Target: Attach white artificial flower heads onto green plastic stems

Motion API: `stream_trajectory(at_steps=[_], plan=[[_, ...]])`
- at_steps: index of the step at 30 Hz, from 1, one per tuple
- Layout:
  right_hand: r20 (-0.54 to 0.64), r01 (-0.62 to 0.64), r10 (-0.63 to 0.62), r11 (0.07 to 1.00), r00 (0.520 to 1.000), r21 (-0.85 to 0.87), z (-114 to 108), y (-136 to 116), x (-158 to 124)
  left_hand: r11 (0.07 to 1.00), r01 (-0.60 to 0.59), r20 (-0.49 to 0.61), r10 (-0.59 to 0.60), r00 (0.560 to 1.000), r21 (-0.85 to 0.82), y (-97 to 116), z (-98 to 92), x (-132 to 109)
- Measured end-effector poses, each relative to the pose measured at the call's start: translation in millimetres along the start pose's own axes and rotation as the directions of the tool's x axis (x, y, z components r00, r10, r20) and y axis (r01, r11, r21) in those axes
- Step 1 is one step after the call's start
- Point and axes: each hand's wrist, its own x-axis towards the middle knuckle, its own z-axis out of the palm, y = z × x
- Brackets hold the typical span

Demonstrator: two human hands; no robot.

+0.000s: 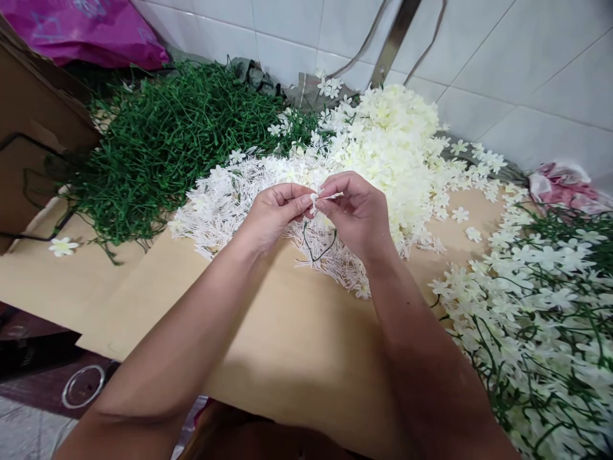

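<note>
My left hand (274, 214) and my right hand (358, 214) meet above the middle of a brown cardboard sheet (268, 332). Both pinch one small white artificial flower piece (320, 199) between their fingertips. A thin green stem (320, 246) curls down below the hands. Under them lies a heap of thin white plastic stamens (211, 204). Just behind is a big pile of cream fabric petals (387, 137).
A mound of green plastic stems (167, 137) fills the back left. Finished stems with white flowers (541, 306) lie at the right. A single flower (62, 245) rests at the left. White tiles (507, 64) lie behind, a purple bag (86, 29) top left, a brown box (29, 115) left.
</note>
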Motion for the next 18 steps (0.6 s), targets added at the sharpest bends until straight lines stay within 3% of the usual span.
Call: stream_trajectory(at_steps=[5, 8, 10, 12, 14, 16, 18], plan=[[0.060, -0.030, 0.030, 0.999, 0.998, 0.015, 4, -1, -1, 0.998, -0.048, -0.038, 0.049, 0.998, 0.041, 2, 0.6, 1], [0.008, -0.009, 0.009, 1.000, 1.000, -0.001, -1, -1, 0, 0.965, -0.063, -0.095, 0.090, 0.991, 0.256, 7, -1.8, -3], [-0.019, -0.021, 0.021, 1.000, 1.000, -0.001, -9, 0, 2, 0.862, -0.005, -0.127, 0.080, 0.989, 0.507, 10, -2.6, -10], [0.022, -0.062, 0.061, 0.998, 0.998, 0.021, -17, 0, 4, 0.671, 0.059, -0.109, 0.033, 0.994, 0.739, 9, -0.5, -18], [0.087, -0.106, 0.100, 0.993, 0.991, 0.061, -23, 0, 5, 0.498, 0.051, -0.067, 0.015, 0.998, 0.865, 3, 4.4, -24], [0.130, -0.136, 0.123, 0.986, 0.984, 0.101, -27, 1, 6, 0.417, -0.003, -0.019, 0.048, 0.999, 0.909, -4, 9.3, -25], [0.139, -0.154, 0.135, 0.978, 0.981, 0.141, -29, 3, 7, 0.425, -0.051, 0.013, 0.092, 0.996, 0.904, -9, 10.7, -22]])
